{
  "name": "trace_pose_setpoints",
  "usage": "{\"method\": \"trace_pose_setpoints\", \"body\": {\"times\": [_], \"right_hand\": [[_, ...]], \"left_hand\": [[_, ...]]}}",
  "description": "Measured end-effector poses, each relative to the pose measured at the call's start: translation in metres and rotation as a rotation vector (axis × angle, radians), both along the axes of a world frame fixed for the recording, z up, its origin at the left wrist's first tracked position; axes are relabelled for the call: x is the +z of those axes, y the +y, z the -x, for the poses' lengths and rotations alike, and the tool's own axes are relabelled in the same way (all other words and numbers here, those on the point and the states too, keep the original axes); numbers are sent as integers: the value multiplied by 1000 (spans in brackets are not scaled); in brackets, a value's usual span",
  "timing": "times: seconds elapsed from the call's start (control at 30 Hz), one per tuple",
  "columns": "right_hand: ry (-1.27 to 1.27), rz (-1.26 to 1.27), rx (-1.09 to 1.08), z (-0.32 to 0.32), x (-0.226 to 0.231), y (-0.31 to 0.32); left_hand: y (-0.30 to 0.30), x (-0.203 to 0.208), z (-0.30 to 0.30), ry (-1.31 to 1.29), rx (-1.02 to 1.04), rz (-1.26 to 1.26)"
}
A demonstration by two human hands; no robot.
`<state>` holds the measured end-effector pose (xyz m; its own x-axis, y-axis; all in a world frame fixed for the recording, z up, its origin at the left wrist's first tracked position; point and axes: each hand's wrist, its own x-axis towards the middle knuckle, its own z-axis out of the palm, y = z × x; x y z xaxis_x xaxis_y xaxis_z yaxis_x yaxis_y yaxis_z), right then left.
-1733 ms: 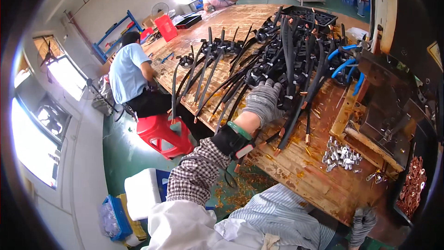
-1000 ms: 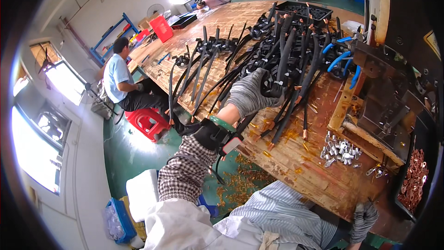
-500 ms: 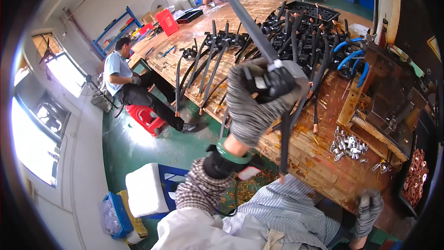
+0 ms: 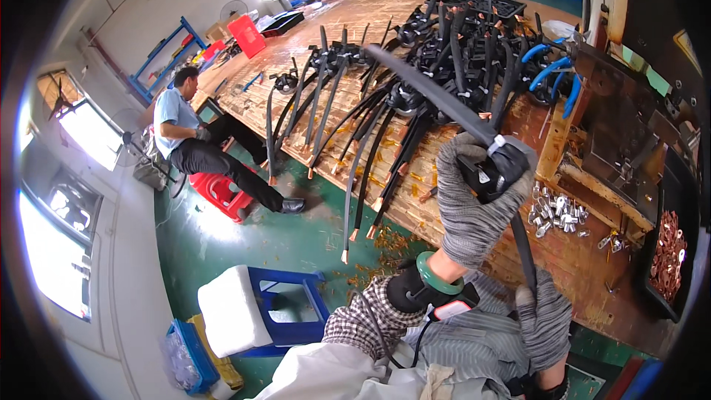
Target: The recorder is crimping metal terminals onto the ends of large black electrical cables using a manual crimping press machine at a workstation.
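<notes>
My left hand (image 4: pixel 478 204), in a grey-and-black striped knit glove, is closed around the black plastic body of a cable assembly (image 4: pixel 498 174). One flat black cable of this piece (image 4: pixel 437 96) sticks up and to the left past a white tie, its far end smeared by motion. Another black length hangs down to my right hand (image 4: pixel 544 322), gloved the same way, whose fingers close on its lower end. The very tip of that cable is hidden in the glove. Beyond my hands, many similar black cables with bare copper ends (image 4: pixel 370 155) lie on the wooden table (image 4: pixel 296 41).
Right of my hands are silver cable lugs (image 4: pixel 555 211), a metal bench machine (image 4: pixel 622 126) with blue-handled tools (image 4: pixel 548 67), and a black tray of copper lugs (image 4: pixel 666 259). A blue stool (image 4: pixel 292 304) stands left. Two people sit farther off, one on a red stool (image 4: pixel 220 196).
My left hand has moved right and down with the cable assembly. My right hand has come up and inward from the lower right and now holds the hanging cable end.
</notes>
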<state>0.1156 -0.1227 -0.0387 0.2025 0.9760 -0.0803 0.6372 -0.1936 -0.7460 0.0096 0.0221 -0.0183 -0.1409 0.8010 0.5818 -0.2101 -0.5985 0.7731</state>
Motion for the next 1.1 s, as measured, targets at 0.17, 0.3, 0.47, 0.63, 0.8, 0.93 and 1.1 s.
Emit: {"method": "trace_pose_setpoints", "body": {"times": [0.17, 0.3, 0.47, 0.63, 0.8, 0.93, 1.1], "right_hand": [[-534, -371, 15, -23, -13, 6], [-641, -314, 144, -38, -40, 21], [-507, -326, 125, -45, -47, 23], [-443, -334, 185, -51, -43, 15], [-725, -234, 189, -62, -33, 10], [-747, -397, 239, -69, -38, 10], [-590, -269, 289, -73, -37, 6]], "left_hand": [[8, -18, 12, -44, -211, 240], [29, -33, 33, 376, -294, 339], [17, -28, 45, 775, 48, 1], [-3, -3, -26, 1277, -500, -683], [4, -24, -30, 1408, -859, -437], [12, -35, -26, 1262, -908, -478], [14, -32, -24, 1268, -926, -437]]}}
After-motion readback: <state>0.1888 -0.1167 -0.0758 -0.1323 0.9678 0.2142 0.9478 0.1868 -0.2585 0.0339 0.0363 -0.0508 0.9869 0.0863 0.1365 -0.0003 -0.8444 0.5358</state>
